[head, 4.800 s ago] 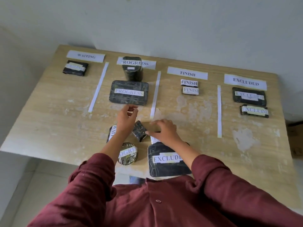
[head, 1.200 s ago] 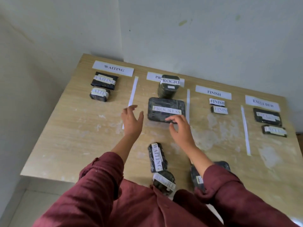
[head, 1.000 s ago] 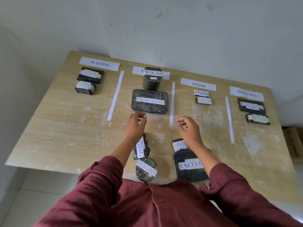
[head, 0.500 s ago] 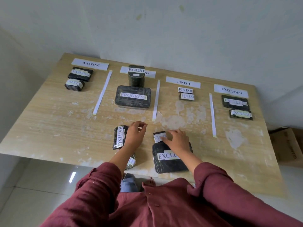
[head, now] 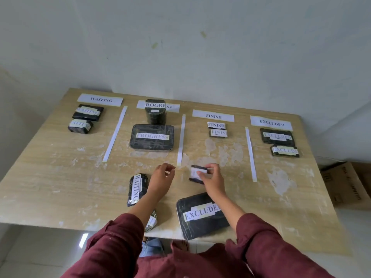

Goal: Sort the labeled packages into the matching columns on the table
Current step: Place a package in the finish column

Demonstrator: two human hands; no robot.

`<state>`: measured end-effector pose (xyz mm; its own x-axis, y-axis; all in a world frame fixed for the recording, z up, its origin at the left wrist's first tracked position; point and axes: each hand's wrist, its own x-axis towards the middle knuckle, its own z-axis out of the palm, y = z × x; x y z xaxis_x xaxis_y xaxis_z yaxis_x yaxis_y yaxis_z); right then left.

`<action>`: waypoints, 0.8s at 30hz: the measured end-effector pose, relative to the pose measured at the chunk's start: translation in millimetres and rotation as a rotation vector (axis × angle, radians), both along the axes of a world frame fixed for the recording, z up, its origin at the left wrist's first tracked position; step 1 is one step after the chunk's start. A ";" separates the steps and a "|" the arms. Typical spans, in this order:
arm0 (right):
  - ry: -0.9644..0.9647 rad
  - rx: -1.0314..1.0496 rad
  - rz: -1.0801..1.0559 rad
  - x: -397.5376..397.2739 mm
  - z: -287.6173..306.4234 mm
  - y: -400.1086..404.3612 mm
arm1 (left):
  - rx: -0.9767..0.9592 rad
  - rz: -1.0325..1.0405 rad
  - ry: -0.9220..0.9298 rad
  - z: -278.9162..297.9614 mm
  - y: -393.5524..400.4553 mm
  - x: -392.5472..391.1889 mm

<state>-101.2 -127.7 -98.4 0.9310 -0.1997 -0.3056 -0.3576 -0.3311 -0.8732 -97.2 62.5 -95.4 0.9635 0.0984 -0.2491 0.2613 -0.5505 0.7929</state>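
Currently right hand (head: 210,178) pinches a small package (head: 197,174) just off the table (head: 50,177), near the PROGRESS/FINISH divider strip (head: 181,139); label blurred, hand-covered. Left hand (head: 161,178) loosely curled, holding nothing. Risk: misreading the label, wrong column.

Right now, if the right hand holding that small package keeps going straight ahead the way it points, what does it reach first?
Probably the lower small black FINISH-labelled package in the FINISH column. The right hand points up-table; only bare wooden table lies between. Depth is uncertain from one view.
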 end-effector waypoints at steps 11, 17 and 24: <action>0.183 0.047 -0.335 81.0 -31.6 -70.2 | 0.429 -0.407 0.176 -33.2 -58.5 48.1; 0.007 -0.287 -0.209 82.1 -30.0 -65.6 | 0.482 -0.469 0.238 -53.4 -65.1 60.4; -0.085 -0.355 -0.103 83.3 -38.8 -50.3 | 0.474 -0.491 0.258 -62.7 -63.4 59.5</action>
<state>-17.9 -178.0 -137.2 0.9194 -0.3735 -0.1232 -0.3362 -0.5841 -0.7387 -37.7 -0.9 -158.1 0.8408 -0.1765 -0.5117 0.0420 -0.9212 0.3869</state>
